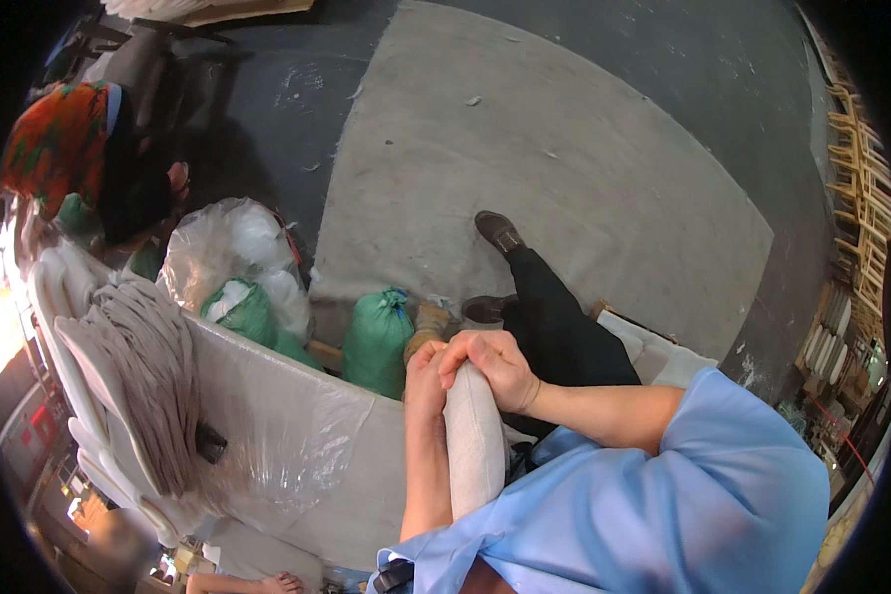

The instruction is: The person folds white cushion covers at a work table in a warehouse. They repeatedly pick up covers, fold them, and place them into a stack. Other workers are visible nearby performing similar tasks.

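Observation:
Edge-on against my body stands an off-white, fabric-covered cushion (473, 445). Both my hands are closed over its far end. My left hand (425, 376) lies along its left side, the forearm running beside it. My right hand (492, 368) comes across from the right and curls over the top edge, its fingers meeting the left hand. Some of the left fingers are hidden behind the right hand. To the left is a table (297, 421) covered with clear plastic film, bearing a pile of grey fabric covers (144, 366) and white pads (64, 287).
Beyond the table stand a tied green sack (377, 342), an open green sack (247, 315) and a clear plastic bag (233, 243). A grey sheet (525, 148) covers the floor ahead. Another person (64, 148) bends at far left; someone's hand (285, 583) shows below. Wooden frames (861, 198) line the right.

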